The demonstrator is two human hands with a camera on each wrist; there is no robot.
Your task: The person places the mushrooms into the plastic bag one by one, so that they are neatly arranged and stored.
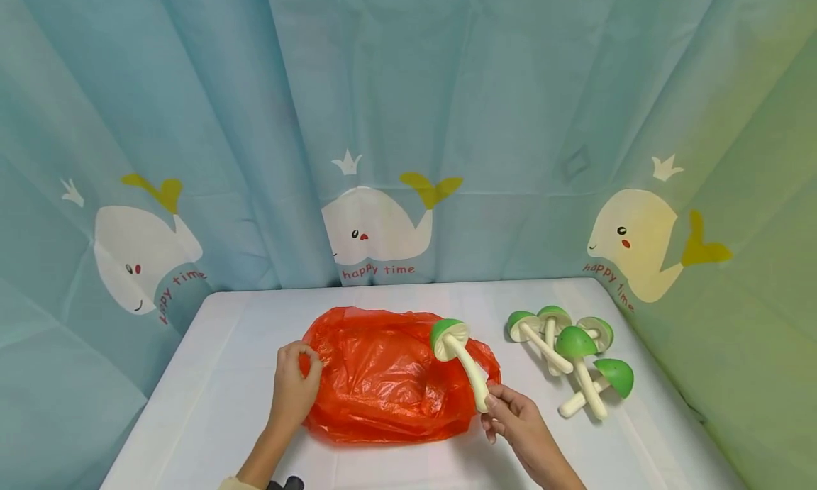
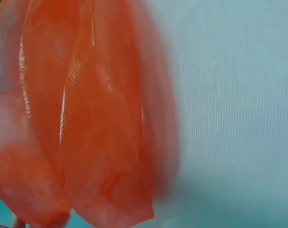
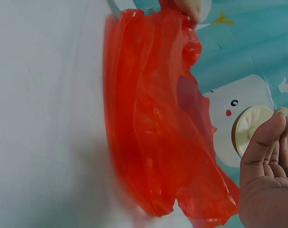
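Note:
A red plastic bag (image 1: 389,383) lies spread on the white table, its mouth facing up. My left hand (image 1: 295,383) pinches the bag's left edge between thumb and fingers. At the bag's right side, my right hand (image 1: 520,430) pinches the lower end of a toy mushroom's stem; this mushroom (image 1: 474,373) has a green cap and a cream stem. Its cap is tilted up and left, over the bag's right part. In the right wrist view, the cap's pale underside (image 3: 253,123) shows beyond the fingers. The left wrist view is mostly filled by the bag (image 2: 96,118).
Several more green-capped mushrooms (image 1: 577,344) lie in a loose pile on the table's right side. A blue curtain (image 1: 510,121) with printed whales hangs behind the white table (image 1: 255,320). A small black object (image 1: 293,483) shows at the bottom edge.

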